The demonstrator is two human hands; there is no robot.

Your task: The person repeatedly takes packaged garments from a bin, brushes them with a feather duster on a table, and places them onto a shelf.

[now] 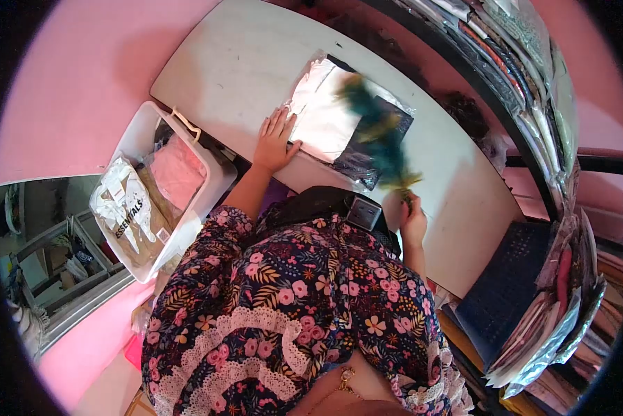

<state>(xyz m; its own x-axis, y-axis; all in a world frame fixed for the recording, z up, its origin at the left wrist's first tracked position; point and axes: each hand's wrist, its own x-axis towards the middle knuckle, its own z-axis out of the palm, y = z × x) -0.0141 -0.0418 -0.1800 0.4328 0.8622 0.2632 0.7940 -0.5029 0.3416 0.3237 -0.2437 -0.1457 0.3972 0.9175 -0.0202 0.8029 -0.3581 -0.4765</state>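
- The right hand [412, 216] was closed around the near end of a duster [389, 142], down by the front edge of the tabletop [221, 69].
- The duster, green with yellowish patches, was blurred; it stretched away from the hand over a pack of clothes [323, 111], and I couldn't tell whether it touched the plastic.
- The left hand [277, 140] was open and flat, fingers spread, at the left edge of that pack, gripping nothing.
- The pack lay flat on the tabletop between the two hands, with a white folded part on the left and a dark part on the right, under clear, shiny wrapping.
- To the left of the tabletop stood a white bin [219, 179], tilted in my view, with a pink bundle [176, 173] inside and a clear bag [120, 201] printed "ESSENTIALS" next to it.
- On the far right, wrapped clothes [519, 76] stood packed together in a curving row, and more folded packs [533, 340] were stacked lower down.
- The person wore a dark flowered blouse [304, 291] trimmed with pale lace.
- A pink wall [75, 83] rose behind the bin.
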